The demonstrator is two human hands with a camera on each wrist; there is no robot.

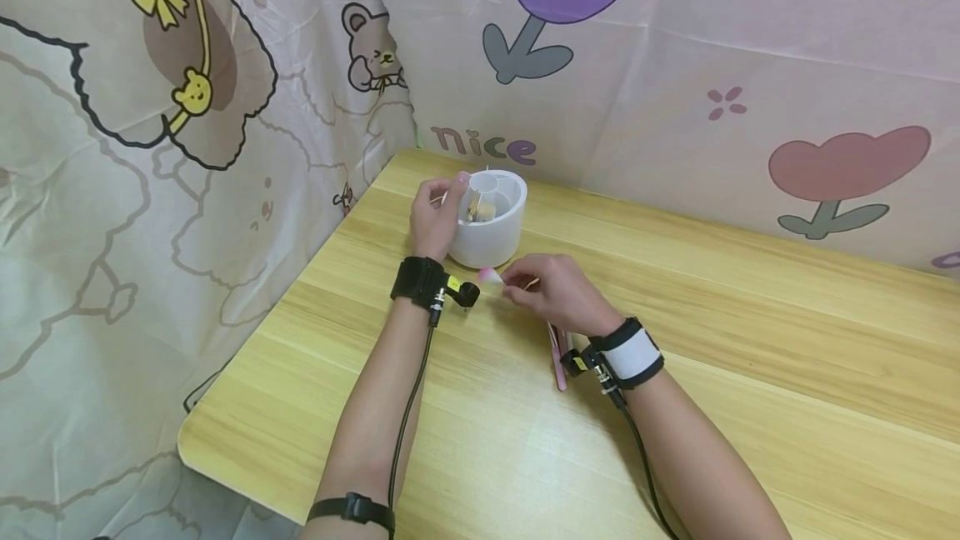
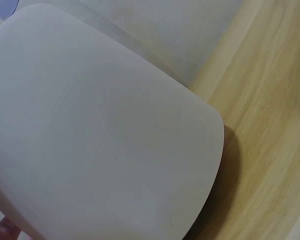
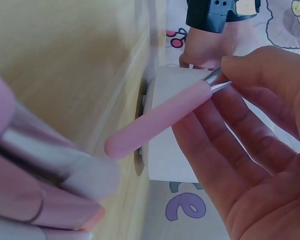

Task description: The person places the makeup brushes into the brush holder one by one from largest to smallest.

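Pink and slim, a cosmetic tool (image 3: 160,117) with a silver end is pinched at that metal between the thumb and fingers of the right hand (image 1: 558,290), its rounded butt pointing to about 9 o'clock in the head view; whether the metal is a brush ferrule or tweezer tips, I cannot tell. At that hand's 11 o'clock, a round white compartment organizer (image 1: 486,244) stands on the wood-grain tabletop (image 1: 300,373), and the left hand (image 1: 437,211) grips its wall from 9 o'clock, thumb at the rim. With so short a hold, the long handle could swivel or slip if it knocked the organizer. The left wrist camera (image 1: 467,294) sits just beside the butt, at its 7 o'clock, so a small shift of either arm might make the 2 collide. Cream-coloured items (image 1: 486,211) occupy a compartment and could block anything pushed in on top of them. A hard pull on only 1 side of the wall might tip or drag the organizer. At the right hand's 6 o'clock, pink makeup brushes (image 3: 15,190) lie near the right wrist camera (image 1: 576,362); a low sweep or its cable (image 1: 636,432) could send them rolling.
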